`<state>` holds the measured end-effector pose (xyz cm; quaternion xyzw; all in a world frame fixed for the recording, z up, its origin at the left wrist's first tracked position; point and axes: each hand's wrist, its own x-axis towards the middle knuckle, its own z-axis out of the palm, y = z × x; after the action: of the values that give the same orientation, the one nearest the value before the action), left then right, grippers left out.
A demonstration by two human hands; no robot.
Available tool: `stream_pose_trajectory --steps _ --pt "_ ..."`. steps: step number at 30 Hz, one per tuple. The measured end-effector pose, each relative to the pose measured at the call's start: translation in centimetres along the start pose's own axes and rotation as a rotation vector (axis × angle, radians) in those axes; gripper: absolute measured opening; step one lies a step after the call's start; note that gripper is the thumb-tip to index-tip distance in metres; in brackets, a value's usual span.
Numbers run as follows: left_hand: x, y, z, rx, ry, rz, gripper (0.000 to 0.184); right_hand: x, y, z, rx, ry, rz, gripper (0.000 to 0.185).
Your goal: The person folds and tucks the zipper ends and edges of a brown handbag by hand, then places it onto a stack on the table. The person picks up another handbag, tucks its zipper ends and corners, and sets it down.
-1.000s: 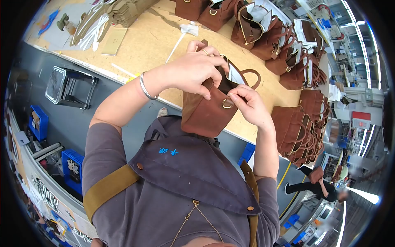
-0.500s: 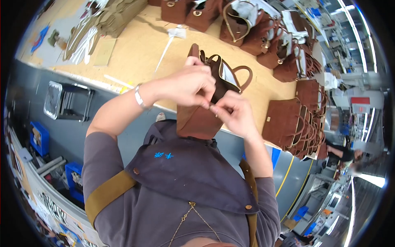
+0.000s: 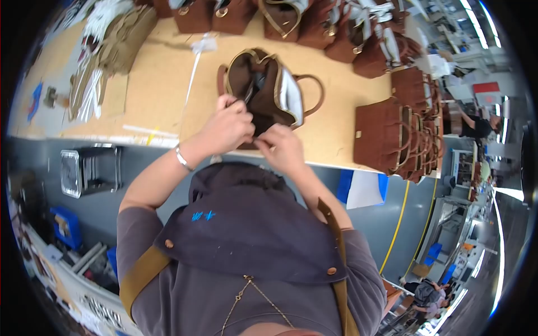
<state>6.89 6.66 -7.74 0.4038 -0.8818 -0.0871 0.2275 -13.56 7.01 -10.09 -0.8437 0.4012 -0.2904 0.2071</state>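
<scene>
A brown handbag (image 3: 268, 112) with gold-coloured edging stands on the table's near edge, its mouth open upward. Its inside is dark brown, with a pale flap at the right and a handle on each side. My left hand (image 3: 232, 127), a silver bracelet at the wrist, has its fingers curled closed on the bag's near left part. My right hand (image 3: 284, 148) is closed in a pinch at the near side, close to the left fingertips. The exact part between the fingers is hidden.
Several brown handbags (image 3: 283, 22) stand along the table's far side, with more stacked at the right (image 3: 378, 134). Tan pieces (image 3: 126, 45) and white strips (image 3: 92, 92) lie at the left. A metal-framed stool (image 3: 92, 168) is on the floor. People (image 3: 479, 124) are farther off at the right.
The handbag has shifted away from my body and its opening now faces up toward me. Both hands have moved left with it, still closed at its near side.
</scene>
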Motion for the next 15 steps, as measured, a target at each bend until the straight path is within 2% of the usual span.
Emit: stream_pose_trajectory --steps 9,15 --pt "-0.2 -0.1 0.2 -0.025 -0.017 -0.021 0.014 1.7 -2.1 -2.1 0.042 -0.196 0.212 0.007" --pt "-0.2 -0.3 0.3 -0.043 -0.026 0.006 0.018 2.4 -1.6 -1.4 -0.039 -0.303 0.178 0.013"
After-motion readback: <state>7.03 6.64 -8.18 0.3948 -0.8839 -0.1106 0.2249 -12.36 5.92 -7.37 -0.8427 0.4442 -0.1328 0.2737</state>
